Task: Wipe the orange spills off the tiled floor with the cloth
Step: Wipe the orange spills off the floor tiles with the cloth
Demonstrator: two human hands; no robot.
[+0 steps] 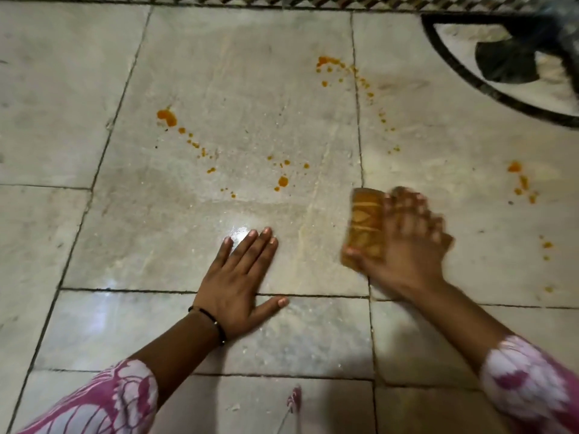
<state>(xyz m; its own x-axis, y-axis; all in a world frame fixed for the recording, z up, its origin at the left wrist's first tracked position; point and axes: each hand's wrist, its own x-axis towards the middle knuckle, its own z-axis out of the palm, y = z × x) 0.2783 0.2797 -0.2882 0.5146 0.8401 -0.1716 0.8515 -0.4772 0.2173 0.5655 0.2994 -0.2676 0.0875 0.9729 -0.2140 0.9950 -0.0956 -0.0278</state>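
Pale stone tiles with dark joints fill our view, and a black curved inlay sits in the far right corner. We press our left hand flat on the floor, fingers spread and straight, holding nothing, with the thumb lying across a joint. A thin black band circles that wrist. Our right hand is blurred; its fingers lie over the cloth, a folded orange-patterned pad, with the thumb hooked at its near corner, so it is gripped against the floor. Most of the cloth shows to the left of those fingers.

Orange spills lie beyond both hands. A blob with a trail of drops sits well past the left fingertips. Small drops lie between the hands and farther out, near the cloth's far end. More splatter lies far ahead, and another patch to the right of the right fingers. Pink-and-white sleeves cover both forearms.
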